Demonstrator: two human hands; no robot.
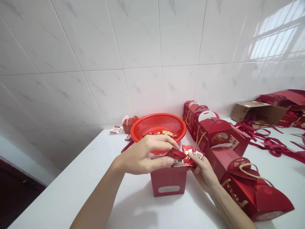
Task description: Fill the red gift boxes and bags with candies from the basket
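A red paper box (168,182) stands open-topped on the white table, in front of a red plastic basket (157,119) with wrapped pieces inside. Over the box's opening, my left hand (150,154) pinches a dark red packet (176,153) between thumb and fingers. At the box's right edge, my right hand (202,168) holds shiny red packets (187,156) with gold and white print, its thumb on top. The inside of the box is mostly hidden by my left hand.
Red gift boxes with rope handles (257,190) line the right side. Beyond them lie red ribbons (271,143) and an open cardboard box (259,111). A small red box (128,125) and printed cards (116,129) sit near the tiled wall.
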